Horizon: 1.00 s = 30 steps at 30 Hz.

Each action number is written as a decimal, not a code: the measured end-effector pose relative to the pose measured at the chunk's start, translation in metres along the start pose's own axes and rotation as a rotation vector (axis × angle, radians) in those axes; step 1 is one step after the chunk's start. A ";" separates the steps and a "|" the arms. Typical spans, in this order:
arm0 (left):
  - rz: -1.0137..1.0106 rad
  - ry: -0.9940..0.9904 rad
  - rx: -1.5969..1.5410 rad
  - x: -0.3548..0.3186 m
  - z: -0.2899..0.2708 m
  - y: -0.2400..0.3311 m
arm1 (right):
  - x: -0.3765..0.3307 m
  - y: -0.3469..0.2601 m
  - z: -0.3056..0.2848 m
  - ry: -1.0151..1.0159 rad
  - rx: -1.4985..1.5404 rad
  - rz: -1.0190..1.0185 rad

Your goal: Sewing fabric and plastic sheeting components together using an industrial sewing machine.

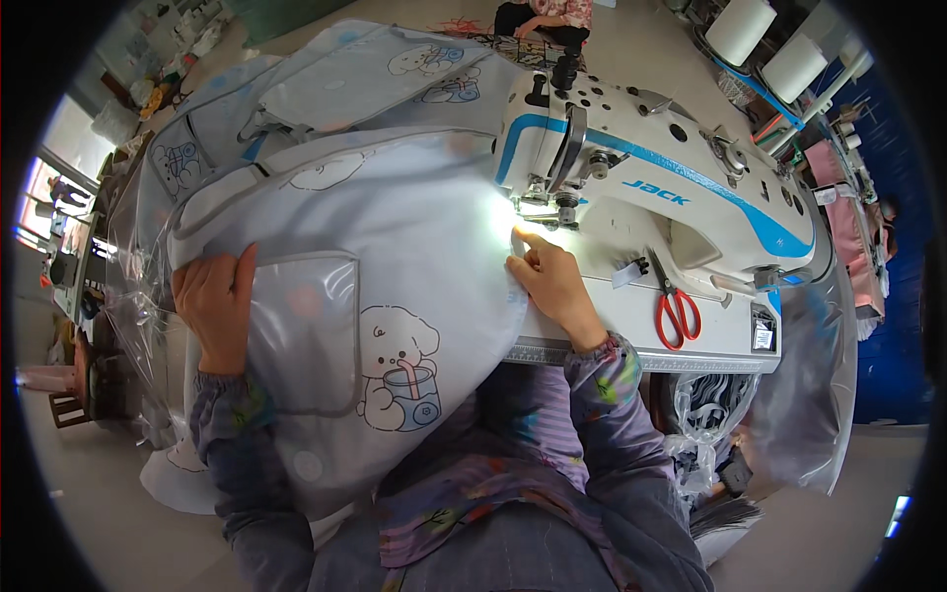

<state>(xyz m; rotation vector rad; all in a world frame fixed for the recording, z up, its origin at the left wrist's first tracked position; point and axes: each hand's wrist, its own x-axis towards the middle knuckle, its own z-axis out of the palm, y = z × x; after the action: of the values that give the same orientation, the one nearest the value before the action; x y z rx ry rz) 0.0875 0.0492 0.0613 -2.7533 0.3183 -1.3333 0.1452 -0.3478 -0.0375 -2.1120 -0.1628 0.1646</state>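
A large light grey-blue sheet (434, 286) printed with puppies spreads over the sewing machine's bed and my lap. Grey binding frames a clear plastic pocket (301, 335) on it. My left hand (214, 301) is closed on the sheet beside that pocket, fingers bent over the material. At the sheet's right edge, my right hand (548, 283) pinches the border, its fingertips just in front of the presser foot (564, 212). The white and blue sewing machine (661, 178) has its lamp lit, and the glare hides the needle area.
Red-handled scissors (678, 314) lie on the machine bed, right of my right hand. Thread cones (740, 32) stand at the upper right. A clear plastic bag (702, 424) hangs below the table's front edge. Another person (547, 18) sits at the far side.
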 end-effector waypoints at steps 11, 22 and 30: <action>0.066 0.013 0.048 0.052 0.040 -0.007 | -0.027 0.006 0.006 0.019 0.056 -0.034; 0.106 0.025 0.038 0.092 0.080 -0.010 | -0.075 -0.013 0.008 -0.116 0.161 0.011; 0.110 0.044 0.026 0.115 0.103 -0.015 | -0.120 -0.019 0.018 -0.209 0.209 0.039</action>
<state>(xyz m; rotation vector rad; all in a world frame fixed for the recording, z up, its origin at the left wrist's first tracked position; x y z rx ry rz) 0.2400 0.0363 0.0879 -2.6465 0.4442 -1.3618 0.0228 -0.3448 -0.0237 -1.8882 -0.2191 0.4088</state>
